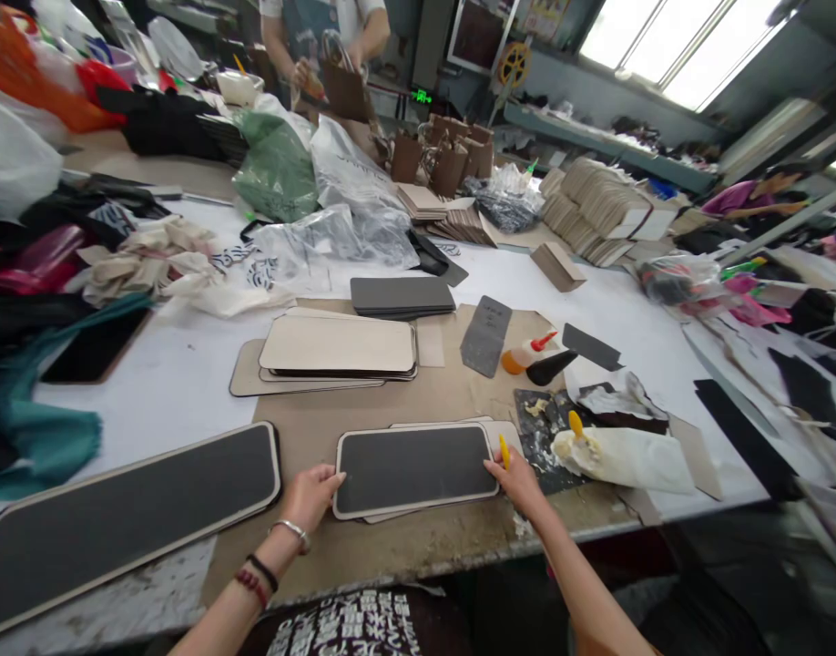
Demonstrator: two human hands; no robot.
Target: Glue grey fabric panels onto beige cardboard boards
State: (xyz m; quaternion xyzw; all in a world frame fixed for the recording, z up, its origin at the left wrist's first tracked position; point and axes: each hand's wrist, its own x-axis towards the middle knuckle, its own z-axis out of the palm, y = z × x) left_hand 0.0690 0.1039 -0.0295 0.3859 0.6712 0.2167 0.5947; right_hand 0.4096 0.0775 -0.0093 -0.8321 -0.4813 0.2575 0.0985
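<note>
A rounded rectangular panel (414, 469), dark grey with a pale border, lies on the brown paper sheet (363, 405) near the table's front edge, on top of similar beige pieces. My left hand (312, 494) grips its left end with thumb on top. My right hand (517, 478) presses on its right end, fingers closed around a small yellow tool (504, 450).
A long row of finished dark panels (124, 519) lies at the front left. Stacks of beige boards (336, 351) and grey panels (401, 296) sit behind. A glue-smeared board (545, 424), glue bottle (524, 353) and white wrapper (623, 456) lie right. Another person (322, 46) works at the far side.
</note>
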